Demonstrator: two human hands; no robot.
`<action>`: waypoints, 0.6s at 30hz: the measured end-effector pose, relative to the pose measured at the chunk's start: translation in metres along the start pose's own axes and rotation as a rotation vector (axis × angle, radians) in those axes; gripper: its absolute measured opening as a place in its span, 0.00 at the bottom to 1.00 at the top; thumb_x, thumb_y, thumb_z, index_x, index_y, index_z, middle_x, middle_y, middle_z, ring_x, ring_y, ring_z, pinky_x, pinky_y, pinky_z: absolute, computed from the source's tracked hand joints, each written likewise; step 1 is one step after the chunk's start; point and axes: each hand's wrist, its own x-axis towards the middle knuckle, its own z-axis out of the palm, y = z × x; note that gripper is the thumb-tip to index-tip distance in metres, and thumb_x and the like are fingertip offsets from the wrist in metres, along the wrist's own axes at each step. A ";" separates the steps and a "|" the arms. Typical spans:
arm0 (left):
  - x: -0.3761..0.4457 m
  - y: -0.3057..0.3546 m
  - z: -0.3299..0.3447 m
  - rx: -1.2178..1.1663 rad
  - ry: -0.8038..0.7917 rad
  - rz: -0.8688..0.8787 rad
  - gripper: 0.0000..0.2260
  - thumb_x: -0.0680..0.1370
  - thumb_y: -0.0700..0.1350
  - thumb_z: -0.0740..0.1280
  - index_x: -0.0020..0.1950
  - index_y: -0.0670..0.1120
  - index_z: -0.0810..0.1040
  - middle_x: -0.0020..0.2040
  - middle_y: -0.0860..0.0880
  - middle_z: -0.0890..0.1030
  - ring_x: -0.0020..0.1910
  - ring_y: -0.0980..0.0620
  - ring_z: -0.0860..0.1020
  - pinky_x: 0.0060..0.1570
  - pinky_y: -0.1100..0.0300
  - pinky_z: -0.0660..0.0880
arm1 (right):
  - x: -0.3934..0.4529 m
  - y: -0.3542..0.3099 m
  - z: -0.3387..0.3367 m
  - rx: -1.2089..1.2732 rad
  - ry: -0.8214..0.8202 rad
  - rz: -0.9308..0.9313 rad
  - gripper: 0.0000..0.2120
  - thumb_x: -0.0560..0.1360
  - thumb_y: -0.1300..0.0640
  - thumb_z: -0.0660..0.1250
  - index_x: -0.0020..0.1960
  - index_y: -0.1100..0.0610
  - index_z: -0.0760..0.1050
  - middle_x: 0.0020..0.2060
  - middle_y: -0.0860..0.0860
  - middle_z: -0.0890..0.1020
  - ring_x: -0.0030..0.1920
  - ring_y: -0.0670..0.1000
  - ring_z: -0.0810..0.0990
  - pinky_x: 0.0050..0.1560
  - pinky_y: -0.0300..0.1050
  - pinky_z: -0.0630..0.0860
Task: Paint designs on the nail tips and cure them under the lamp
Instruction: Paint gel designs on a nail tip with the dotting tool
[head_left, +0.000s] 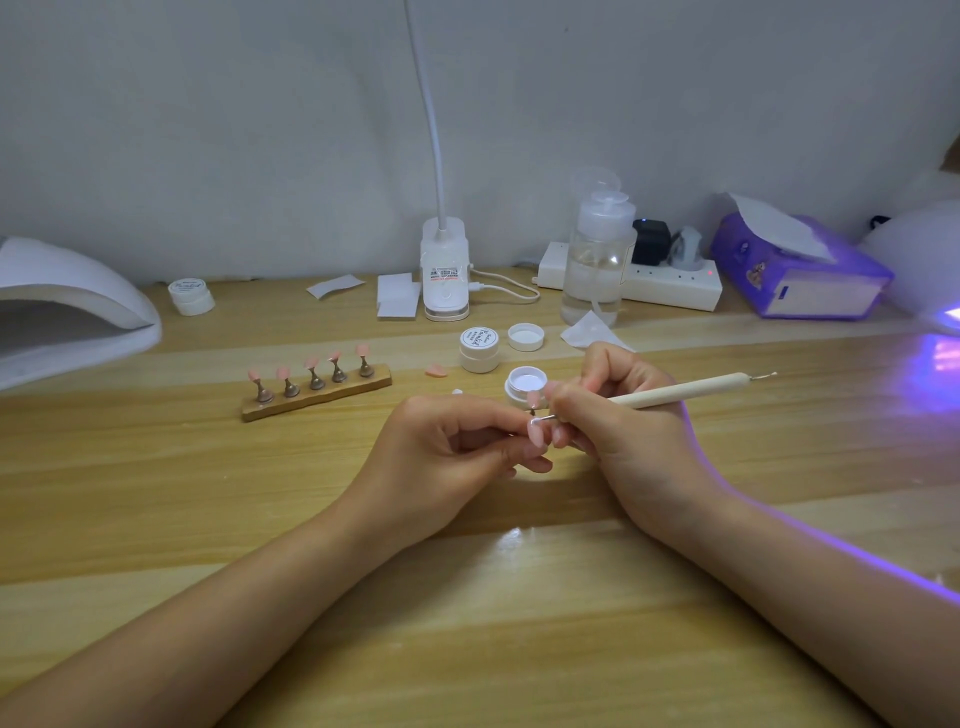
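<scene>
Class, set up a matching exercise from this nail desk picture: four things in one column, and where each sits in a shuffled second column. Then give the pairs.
Things
1. dotting tool
2. five pink nail tips
3. loose pink tip
4. tissue box

Places
A. lying on the table beside the closed jar
B. far right, near the wall
C. held in the right hand
D. standing on the wooden holder

Pairs: 1-C, 2-D, 3-A, 4-B

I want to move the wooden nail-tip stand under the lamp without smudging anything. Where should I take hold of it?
Grip the wooden nail-tip stand by its two short ends, fingers coming in low from the sides. Five pink tips stand upright along its top, so a hold from above would likely touch them.
</scene>
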 end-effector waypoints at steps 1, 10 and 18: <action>0.000 0.000 0.000 0.000 0.001 -0.001 0.06 0.68 0.41 0.68 0.44 0.46 0.81 0.37 0.56 0.84 0.37 0.56 0.83 0.34 0.67 0.75 | 0.000 0.000 0.000 0.001 0.001 -0.001 0.15 0.63 0.63 0.65 0.22 0.50 0.67 0.27 0.59 0.77 0.23 0.46 0.77 0.25 0.32 0.70; 0.000 0.001 0.000 0.001 -0.005 0.012 0.07 0.68 0.40 0.68 0.44 0.48 0.80 0.37 0.57 0.83 0.37 0.55 0.83 0.35 0.68 0.75 | -0.001 -0.002 0.000 -0.003 -0.020 -0.021 0.23 0.69 0.71 0.65 0.23 0.50 0.67 0.25 0.57 0.77 0.22 0.45 0.77 0.25 0.31 0.69; 0.000 0.001 0.000 -0.004 -0.003 0.002 0.06 0.68 0.41 0.68 0.43 0.48 0.80 0.37 0.57 0.83 0.37 0.56 0.83 0.35 0.68 0.75 | -0.001 -0.001 0.000 -0.005 -0.012 -0.021 0.19 0.66 0.67 0.66 0.23 0.50 0.67 0.27 0.59 0.77 0.23 0.45 0.77 0.25 0.31 0.69</action>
